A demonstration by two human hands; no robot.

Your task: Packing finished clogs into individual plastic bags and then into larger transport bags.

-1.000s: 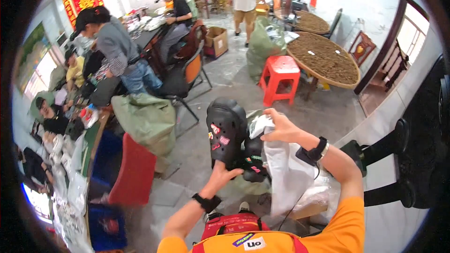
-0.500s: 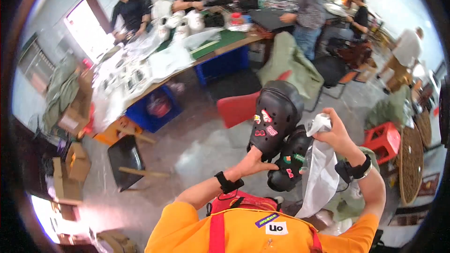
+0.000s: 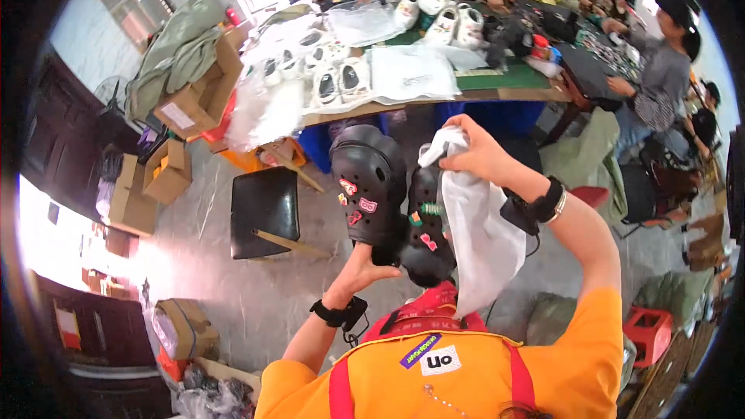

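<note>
My left hand [image 3: 363, 265] grips two black clogs [image 3: 372, 194] by their heels, held upright side by side in front of my chest. Small coloured charms dot their uppers. The second clog [image 3: 425, 229] sits partly behind a white plastic bag [image 3: 481, 240]. My right hand [image 3: 475, 154] pinches the top edge of that bag beside the clogs, and the bag hangs down from it. Both wrists wear black bands.
A long table [image 3: 497, 89] ahead carries several white clogs [image 3: 326, 81], clear bags and a green mat. Several people sit or stand around it. A black stool [image 3: 264, 202] stands on the grey floor at left, near cardboard boxes [image 3: 167, 171]. Red stools [image 3: 650, 327] are at right.
My head has turned, so the table now lies straight ahead. The clogs stay in my left hand and the bag in my right, raised beside the clogs' toes.
</note>
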